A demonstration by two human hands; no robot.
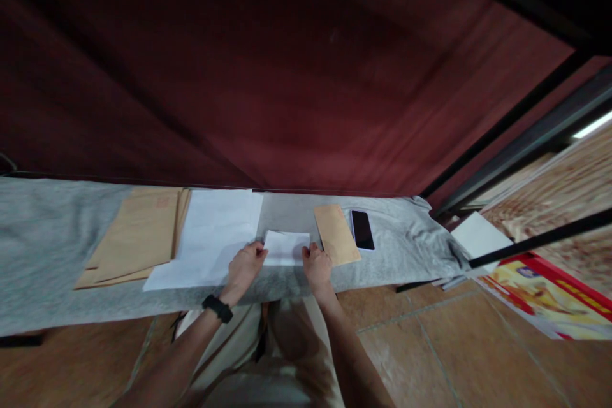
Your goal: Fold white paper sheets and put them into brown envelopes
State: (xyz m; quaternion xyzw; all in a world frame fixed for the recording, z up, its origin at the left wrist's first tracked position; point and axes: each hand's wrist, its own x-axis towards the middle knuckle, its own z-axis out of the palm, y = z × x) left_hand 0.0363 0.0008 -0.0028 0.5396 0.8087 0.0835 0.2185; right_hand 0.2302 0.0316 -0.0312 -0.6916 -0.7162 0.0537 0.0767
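Note:
A small folded white paper (285,247) lies on the grey cloth-covered table (43,248) in front of me. My left hand (245,268), with a black watch on its wrist, pinches the paper's left edge. My right hand (317,265) holds its right edge with the fingers curled. Just left of the folded paper lies a stack of white sheets (210,236). A single brown envelope (336,234) lies just right of my right hand.
A pile of brown envelopes (136,236) sits at the left. A black phone (362,229) lies beside the single envelope. A dark red curtain hangs behind the table. White sheets (478,234) and a colourful poster (545,296) are at the right, above the tiled floor.

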